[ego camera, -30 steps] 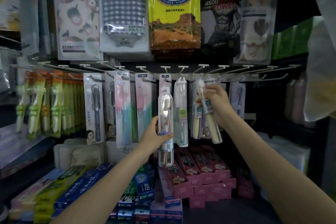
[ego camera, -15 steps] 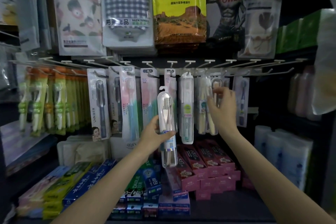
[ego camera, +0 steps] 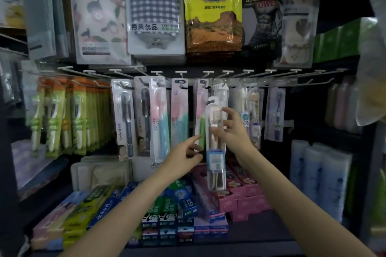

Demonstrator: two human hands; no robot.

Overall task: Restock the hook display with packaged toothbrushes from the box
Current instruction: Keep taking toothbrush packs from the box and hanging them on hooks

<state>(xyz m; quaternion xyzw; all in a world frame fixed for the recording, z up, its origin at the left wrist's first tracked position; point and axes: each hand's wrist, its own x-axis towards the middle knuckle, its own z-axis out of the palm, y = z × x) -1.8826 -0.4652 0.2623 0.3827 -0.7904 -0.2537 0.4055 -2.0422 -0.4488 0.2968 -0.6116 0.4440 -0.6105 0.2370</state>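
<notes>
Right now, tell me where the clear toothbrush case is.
Centre of the head view: the clear toothbrush case is upright in the right hand, just below the hook rail, with the left hand beside it.

— How's the light?
— Dim overall. The yellow pouch (ego camera: 212, 8) and checked towel pack (ego camera: 154, 6) up top catch the most; the shelf's (ego camera: 261, 233) lower corners sink into black.
— Sharpness?
— Soft. The clear toothbrush case (ego camera: 215, 144) smears, and the hands blur a little too.
— Edges?
— Wide-angle bending: the hook rail (ego camera: 188, 73) bows, side packs lean inward, and plastic sleeves show faint sheen.
</notes>
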